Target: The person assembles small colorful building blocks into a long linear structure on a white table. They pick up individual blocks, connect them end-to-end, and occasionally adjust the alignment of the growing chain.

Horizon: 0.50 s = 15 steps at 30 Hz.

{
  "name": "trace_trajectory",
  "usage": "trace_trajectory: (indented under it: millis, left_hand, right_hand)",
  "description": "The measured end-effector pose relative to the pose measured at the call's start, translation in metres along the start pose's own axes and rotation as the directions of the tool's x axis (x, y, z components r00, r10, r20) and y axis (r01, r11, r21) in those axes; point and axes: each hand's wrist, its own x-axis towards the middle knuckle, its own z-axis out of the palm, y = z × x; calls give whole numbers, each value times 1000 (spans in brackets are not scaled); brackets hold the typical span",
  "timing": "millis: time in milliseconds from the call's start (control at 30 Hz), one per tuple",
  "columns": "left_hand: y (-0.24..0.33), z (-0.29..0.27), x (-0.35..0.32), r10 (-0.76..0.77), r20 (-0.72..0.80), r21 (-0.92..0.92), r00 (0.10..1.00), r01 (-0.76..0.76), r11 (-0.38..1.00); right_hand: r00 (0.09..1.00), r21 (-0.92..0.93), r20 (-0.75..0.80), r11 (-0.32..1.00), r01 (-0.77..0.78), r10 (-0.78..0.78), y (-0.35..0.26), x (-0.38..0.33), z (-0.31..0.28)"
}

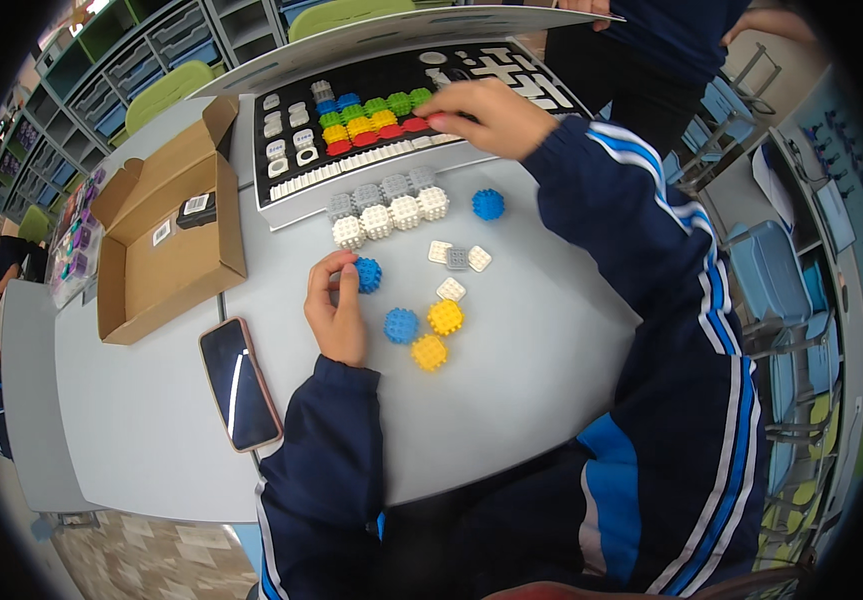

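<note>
Smooth grey table (521, 390), left grip (336, 312) touching knobbly blue ball (370, 275), right grip (492, 117) at red pieces (391, 131), holds unclear

Drawer shelving (136, 82) and chairs (766, 265) suggest a classroom.

Looks like matt plastic on the blue balls (400, 325) and yellow balls (445, 317), roughened all over by close-set studs. Seems the same knobbly plastic on the white blocks (375, 218), grey blocks (394, 187) and red pieces (391, 131). Appears smooth and hard, with a soft sheen, across the pale tabletop (511, 420). Shows glossy, glass-like black on the phone screen (234, 370), streaked with reflected light. Looks like dull brown cardboard in the open box (116, 320), with a flat paper label (161, 232). Seems to be soft matt cloth on the navy sleeve (591, 215), lightly creased
</note>
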Motion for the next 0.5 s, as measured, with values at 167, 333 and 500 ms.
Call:
trace_trajectory:
  millis: [167, 333, 500]
  left_hand:
    - [-10, -1, 2, 23, 0, -22, 1000, -23, 999]
    - [1, 1, -1, 12, -4, -9, 1000, -12, 1000]
    - [-2, 0, -2, -2, -7, 4, 1000, 2, 1000]
  right_hand:
    - [959, 125, 67, 951, -283, 277, -27, -92, -1]
    - [972, 68, -17, 970, -233, 234, -16, -132, 47]
    - [956, 187, 43, 937, -294, 291, -10, -118, 47]
